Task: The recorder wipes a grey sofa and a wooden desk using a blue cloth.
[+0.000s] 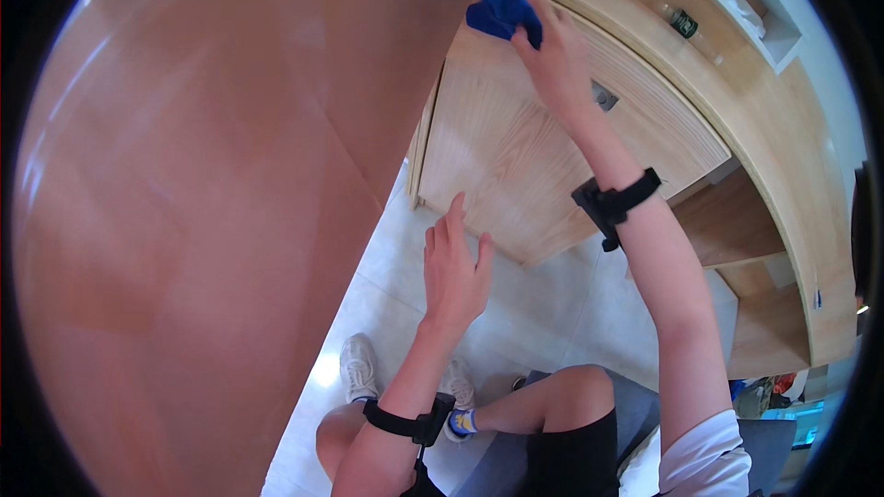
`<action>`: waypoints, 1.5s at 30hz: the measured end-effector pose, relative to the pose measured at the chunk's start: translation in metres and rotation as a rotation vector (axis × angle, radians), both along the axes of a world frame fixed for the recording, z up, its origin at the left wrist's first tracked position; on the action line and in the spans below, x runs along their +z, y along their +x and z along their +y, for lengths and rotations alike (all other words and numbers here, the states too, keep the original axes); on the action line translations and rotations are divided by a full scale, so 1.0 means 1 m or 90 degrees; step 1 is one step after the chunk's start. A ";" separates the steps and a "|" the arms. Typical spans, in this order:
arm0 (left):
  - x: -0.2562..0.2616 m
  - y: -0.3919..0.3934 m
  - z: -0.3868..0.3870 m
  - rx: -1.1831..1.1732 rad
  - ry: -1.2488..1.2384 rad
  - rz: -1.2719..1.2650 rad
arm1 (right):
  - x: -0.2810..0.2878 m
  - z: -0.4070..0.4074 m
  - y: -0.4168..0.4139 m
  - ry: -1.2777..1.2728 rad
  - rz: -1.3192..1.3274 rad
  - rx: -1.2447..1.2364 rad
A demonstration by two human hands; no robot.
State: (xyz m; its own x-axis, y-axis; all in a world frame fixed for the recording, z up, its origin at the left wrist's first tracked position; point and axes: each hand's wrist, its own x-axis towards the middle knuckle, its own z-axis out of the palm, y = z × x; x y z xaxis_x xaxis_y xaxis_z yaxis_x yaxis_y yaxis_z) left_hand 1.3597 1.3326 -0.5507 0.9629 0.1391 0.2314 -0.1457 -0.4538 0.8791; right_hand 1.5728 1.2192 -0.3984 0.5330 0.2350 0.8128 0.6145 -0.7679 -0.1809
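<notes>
A crumpled blue cloth (507, 10) lies at the far end of a light wooden cabinet (497, 145), beside a large brown glossy panel (207, 186). My right hand (556, 48) has its thumb and fingers closed around part of the cloth; the rest of the cloth spreads flat to the left. My left hand (454, 266) is held up in front of the cabinet with its fingers apart and nothing in it. Each forearm wears a black strap with a small device.
A metal lock plate (605, 95) sits on the cabinet. A clear plastic bottle (684, 24) lies on the curved wooden desk (732, 131), below a white shelf (784, 48). Lower right are open wooden compartments (732, 221). A grey seat (628, 393) is under the person.
</notes>
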 end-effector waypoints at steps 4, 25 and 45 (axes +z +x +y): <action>0.012 0.008 -0.002 0.028 0.006 0.000 | -0.022 0.021 0.024 -0.069 -0.128 -0.046; -0.003 0.012 -0.013 -0.009 -0.054 0.110 | 0.035 -0.086 -0.051 -0.016 -0.196 -0.252; 0.027 0.028 0.057 0.306 -0.345 -0.328 | 0.001 -0.104 -0.047 0.049 -0.216 -0.265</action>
State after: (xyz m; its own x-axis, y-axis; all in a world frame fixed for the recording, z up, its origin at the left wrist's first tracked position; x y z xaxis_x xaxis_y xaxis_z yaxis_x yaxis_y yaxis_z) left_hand 1.3878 1.3895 -0.5240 0.5671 0.7174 0.4047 -0.4830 -0.1084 0.8689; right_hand 1.5254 1.1154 -0.3971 0.2722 -0.0077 0.9622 0.2948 -0.9512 -0.0910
